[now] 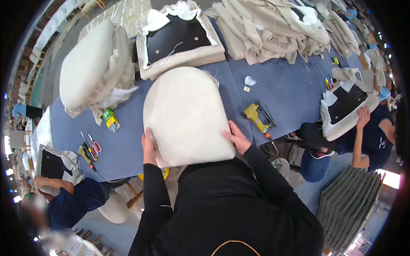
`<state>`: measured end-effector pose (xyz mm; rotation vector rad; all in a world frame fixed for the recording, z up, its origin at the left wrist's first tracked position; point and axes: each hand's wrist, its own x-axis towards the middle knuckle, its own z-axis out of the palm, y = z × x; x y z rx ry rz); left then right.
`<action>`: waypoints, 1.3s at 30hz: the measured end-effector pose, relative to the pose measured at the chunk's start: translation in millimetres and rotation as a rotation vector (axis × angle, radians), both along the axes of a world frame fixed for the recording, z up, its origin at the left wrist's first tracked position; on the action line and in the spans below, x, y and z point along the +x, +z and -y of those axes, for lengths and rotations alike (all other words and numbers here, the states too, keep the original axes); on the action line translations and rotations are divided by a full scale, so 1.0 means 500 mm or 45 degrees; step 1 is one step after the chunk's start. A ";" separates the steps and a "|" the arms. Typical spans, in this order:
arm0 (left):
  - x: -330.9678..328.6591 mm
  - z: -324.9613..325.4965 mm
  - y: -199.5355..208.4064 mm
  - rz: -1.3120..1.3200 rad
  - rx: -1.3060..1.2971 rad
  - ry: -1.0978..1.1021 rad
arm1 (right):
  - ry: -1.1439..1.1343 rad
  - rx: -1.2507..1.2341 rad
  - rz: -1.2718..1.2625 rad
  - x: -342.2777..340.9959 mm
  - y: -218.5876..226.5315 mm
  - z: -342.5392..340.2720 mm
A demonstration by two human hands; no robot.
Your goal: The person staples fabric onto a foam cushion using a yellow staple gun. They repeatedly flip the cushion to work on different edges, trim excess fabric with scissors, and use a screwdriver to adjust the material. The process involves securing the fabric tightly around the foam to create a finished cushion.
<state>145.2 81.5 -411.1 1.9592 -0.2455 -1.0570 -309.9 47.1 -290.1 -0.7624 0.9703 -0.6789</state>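
A cream, rounded, fabric-covered seat cushion (188, 117) is at the near edge of the blue table (294, 94), the left hand (149, 147) and right hand (238, 137) gripping its sides. Beyond it lies a beige-fabric, black-backed boxy cushion (181, 40); rightward, a yellow pistol-shaped staple gun (257, 117).

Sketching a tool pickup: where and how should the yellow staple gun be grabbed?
By its handle, from the near side, probably with the right hand, which would first have to leave the cushion. The staple gun lies on the table, handle end and orange fitting toward the person, dark magazine to the right; I'd stay off the fitting.
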 end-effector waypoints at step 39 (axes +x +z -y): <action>-0.393 0.345 0.776 1.309 -0.411 -1.984 | 0.229 -0.760 -0.240 0.046 -0.056 0.171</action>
